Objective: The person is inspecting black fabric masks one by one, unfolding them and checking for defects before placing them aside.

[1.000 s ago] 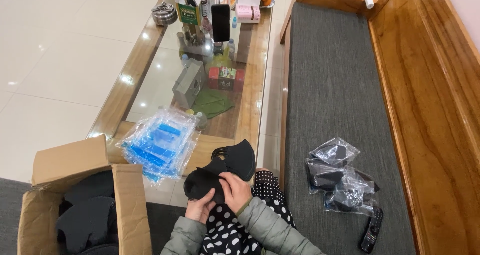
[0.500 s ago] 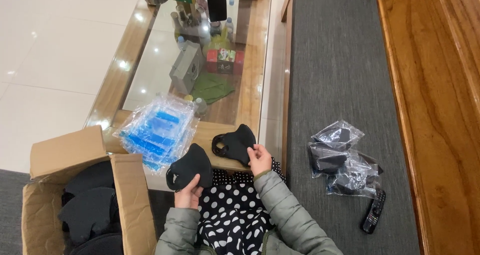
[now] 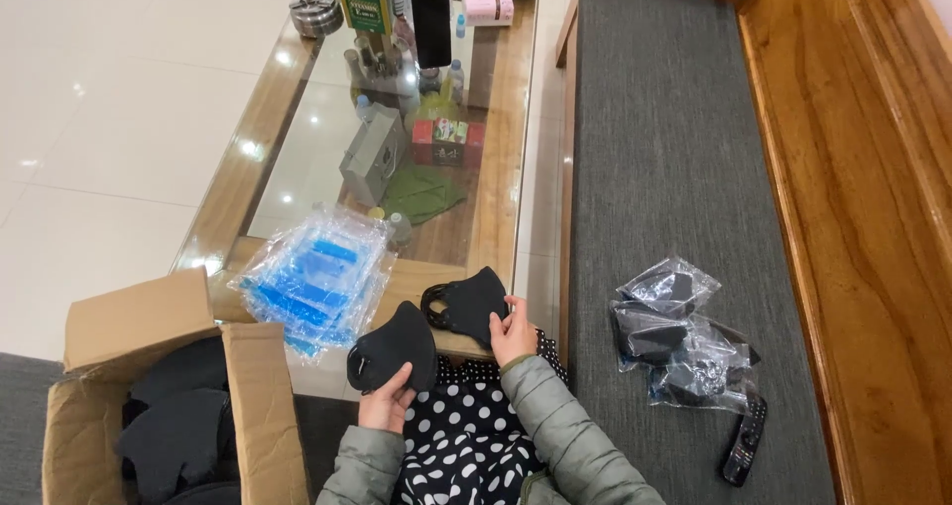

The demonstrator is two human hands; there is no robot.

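The person is holding two black fabric face masks apart, one in each hand, over the near edge of the glass-topped wooden worktop (image 3: 496, 217); judging from this, the step in hand is separating a pair of masks into single pieces. The left hand (image 3: 385, 406) is gripping the lower rim of the rounded black cloth mask (image 3: 392, 346), with the fingers (image 3: 402, 384) clenched along its bottom edge and the mask standing above them. The right hand (image 3: 514, 331) is grasping the second black mask with its looped ear strap (image 3: 466, 302), the fingers pinching its right side while the body of the mask is lying to the left of them, resting on the worktop's wooden border. Just beside the left mask, a stack of clear and blue plastic sleeves (image 3: 312, 279) is lying on the worktop. The next move probably calls for a free hand to take a sleeve, so one mask would need setting down first.
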